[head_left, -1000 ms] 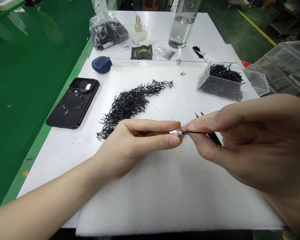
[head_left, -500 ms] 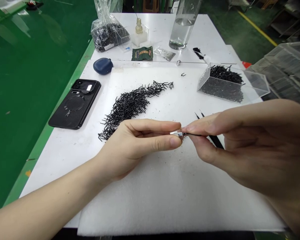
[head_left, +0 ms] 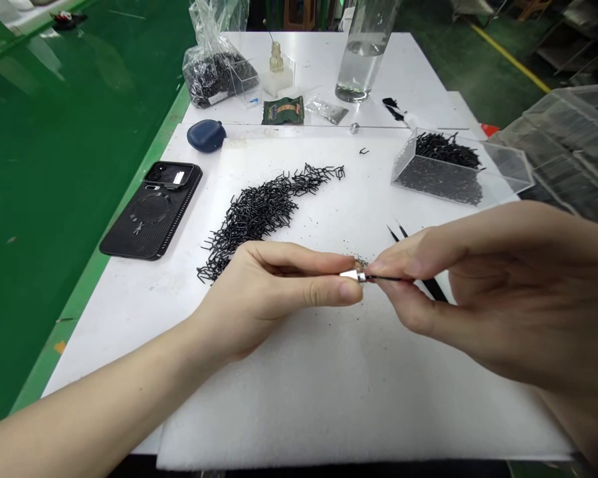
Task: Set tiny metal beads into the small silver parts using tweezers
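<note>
My left hand (head_left: 274,292) pinches a small silver metal cap (head_left: 353,275) between thumb and forefinger above the white foam mat (head_left: 329,385). My right hand (head_left: 483,292) pinches a thin black wire piece (head_left: 386,279) whose left end meets the cap. Black tweezers (head_left: 418,265) lie on the mat under my right hand, their tips showing past the fingers. A long pile of black bent wire pieces (head_left: 264,206) lies on the mat just behind my left hand.
A clear box of black wire pieces (head_left: 443,169) stands at the right. A black phone (head_left: 152,211) and a blue case (head_left: 206,135) lie left of the mat. At the back are a bag of wire pieces (head_left: 214,66), a green packet (head_left: 282,110), a small bottle (head_left: 276,58) and a clear water bottle (head_left: 361,56).
Both hands have dropped slightly toward the mat, still pinching the cap and the wire piece together. The view has shifted a little.
</note>
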`<state>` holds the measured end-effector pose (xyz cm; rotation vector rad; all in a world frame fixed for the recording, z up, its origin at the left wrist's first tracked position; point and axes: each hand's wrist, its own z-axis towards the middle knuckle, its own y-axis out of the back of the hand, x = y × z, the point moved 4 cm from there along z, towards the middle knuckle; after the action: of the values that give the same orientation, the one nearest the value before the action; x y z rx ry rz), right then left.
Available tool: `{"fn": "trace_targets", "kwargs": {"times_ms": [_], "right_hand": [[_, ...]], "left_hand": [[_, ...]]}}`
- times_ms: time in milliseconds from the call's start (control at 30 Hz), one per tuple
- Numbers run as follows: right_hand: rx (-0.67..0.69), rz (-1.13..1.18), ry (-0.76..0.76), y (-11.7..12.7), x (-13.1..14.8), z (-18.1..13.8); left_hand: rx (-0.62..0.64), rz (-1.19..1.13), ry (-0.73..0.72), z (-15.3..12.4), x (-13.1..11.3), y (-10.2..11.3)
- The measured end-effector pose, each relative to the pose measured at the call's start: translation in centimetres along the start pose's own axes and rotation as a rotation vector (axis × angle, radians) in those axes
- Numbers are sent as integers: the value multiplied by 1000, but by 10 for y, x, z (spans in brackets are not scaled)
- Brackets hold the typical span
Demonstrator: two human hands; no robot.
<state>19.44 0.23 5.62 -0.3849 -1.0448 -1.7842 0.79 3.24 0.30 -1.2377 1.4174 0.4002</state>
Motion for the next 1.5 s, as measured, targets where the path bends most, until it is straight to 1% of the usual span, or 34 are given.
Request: {"fn": "trace_targets", "kwargs": {"times_ms": [100,333,467,1000,1167,1300,1500], "right_hand": [[13,23,0,-1,0,1],[26,159,2,-3,-5,-1],[32,153,-18,-3,-6,0],[60,204,-4,-4,-10,-1],[43,199,15,-5,-11,0],[19,236,12,-6,-12,-1],[-19,253,40,-7,-12,-1]], "left_hand": [[4,8,14,-1,1,1],[15,-4,26,-1,0,1],[11,4,25,0,0,1],[18,18,28,-1,-1,-1],[38,-8,10,0,0,-1],[42,-26,-16,0,0,-1],[10,-16,-28,2,0,-1]]}}
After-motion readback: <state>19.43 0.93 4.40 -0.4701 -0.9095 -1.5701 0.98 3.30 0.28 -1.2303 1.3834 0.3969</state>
